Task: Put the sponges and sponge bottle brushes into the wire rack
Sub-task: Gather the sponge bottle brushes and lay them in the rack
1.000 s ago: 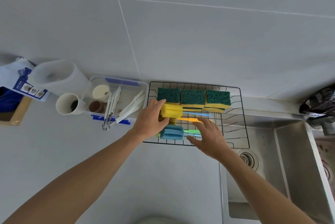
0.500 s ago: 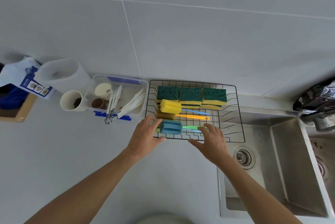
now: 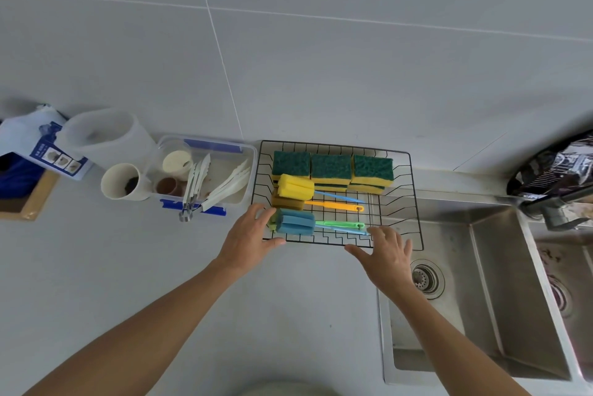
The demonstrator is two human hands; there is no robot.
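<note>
The black wire rack (image 3: 414, 203) stands on the counter against the wall, its right end over the sink. Three green-topped yellow sponges (image 3: 330, 168) line its back. In front of them lie sponge bottle brushes: a yellow-headed one (image 3: 295, 187), a brown-headed one with an orange handle (image 3: 333, 205), and a blue-headed one (image 3: 295, 221) over a green handle. My left hand (image 3: 250, 237) rests at the rack's front left corner, thumb under the front wire, fingers near the blue head. My right hand (image 3: 383, 254) hovers open at the front edge, fingertips by the handle ends.
Left of the rack stands a clear plastic box (image 3: 211, 171) with white tongs and small cups, then a paper cup (image 3: 120, 182) and a white tub (image 3: 102, 136). A steel sink (image 3: 475, 283) with a drain lies to the right, and a tap (image 3: 558, 203) at far right.
Both hands have drawn back from inside the rack to its front edge. The left hand let go of the yellow brush head; the brushes lie still in the rack.
</note>
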